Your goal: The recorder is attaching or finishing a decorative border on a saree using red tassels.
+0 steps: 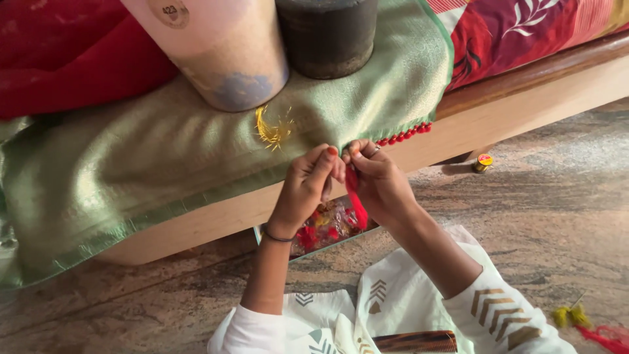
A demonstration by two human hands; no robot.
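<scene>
Both hands meet at the hem of the green cloth point(196, 157), fingertips pressed together. The left hand point(306, 187) pinches the hem itself, thumb and forefinger closed on the edge. The right hand point(379, 183) faces it, fingertips touching the left's, and pinches the top of a red tassel point(356, 196). The tassel hangs from that pinch, just below the hem, between the two palms. A ring shows on a right finger and a dark bangle point(276, 236) circles the left wrist.

The cloth is draped over a low wooden bed frame point(524, 98) and hangs down its side. Along the hem, to the right of the hands, runs a row of small red tassels point(405, 135) already fixed to the edge, ending at the cloth's corner. On the cloth, just above and left of the hands, lies a small tuft of yellow thread point(272, 130). Higher on the cloth stand two cylinders, a pale one point(216, 52) and a dark one point(326, 36) beside it. A red fabric point(65, 52) lies at the cloth's upper left; a patterned red cover point(524, 33) lies at its upper right.

Below the hem, behind the hands, a clear bag point(324, 226) of red and yellow bits rests on the stone floor point(557, 216). Well right of the cloth, by the frame's foot, stands a small thread spool point(483, 162). Far below and right of the cloth lie a yellow tassel point(570, 316) and a red one point(606, 337). A brown comb point(416, 342) lies on the person's lap, well below the hem.
</scene>
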